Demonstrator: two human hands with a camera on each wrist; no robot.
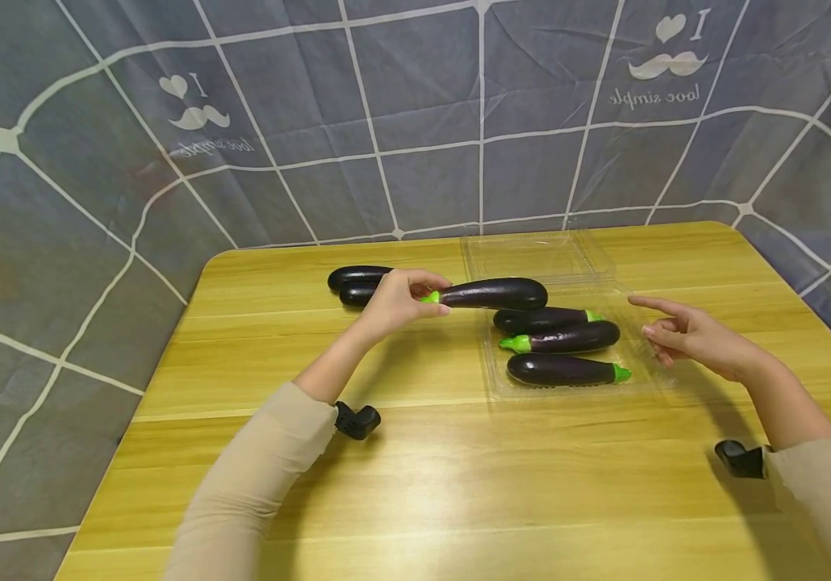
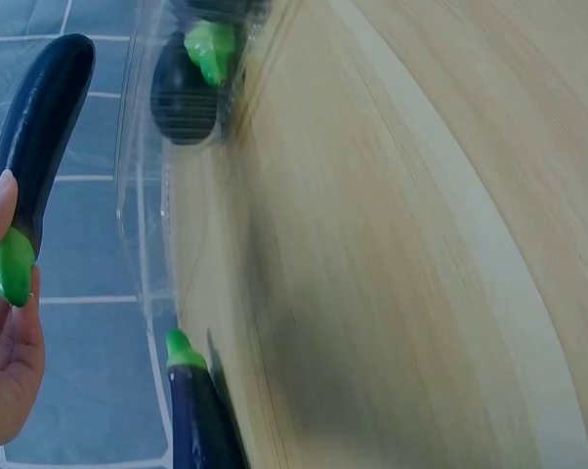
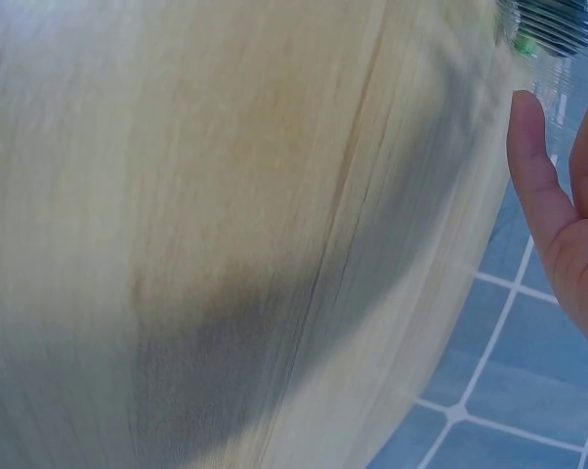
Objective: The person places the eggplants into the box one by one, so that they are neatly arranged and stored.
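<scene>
Eggplant [image 1: 495, 292], dark and glossy, lies nearly level in the air, above the 10 o'clock side of a clear plastic tray [image 1: 582, 392]. The left hand [image 1: 402, 305] has its fingers clamped on the green stem end, so the heavier-looking blunt end reaches unsupported toward 3 o'clock.

Below it, three eggplants [image 1: 568, 337] lie crosswise in the tray: the far one has its stem toward 3 o'clock, the middle one toward 9, the near one toward 3. The tray's lid [image 1: 532, 252] is folded back at 12 o'clock, flat on the counter [image 1: 401, 500]. Two more eggplants [image 1: 357, 293] rest side by side out at about 10 o'clock, partly behind the left hand.

The right hand [image 1: 702, 335] sits at the tray's 3 o'clock edge, index finger stretched out, the others bent, holding nothing; whether it touches the rim I cannot tell.

The step in hand looks to be carrying the piece over the tray. A firm pinch matters, since a one-end hold could let the body swing down. Lowering it blunt end first, stem toward 9 o'clock, would suit the alternating row; the right hand could usefully steady the light rim.
</scene>
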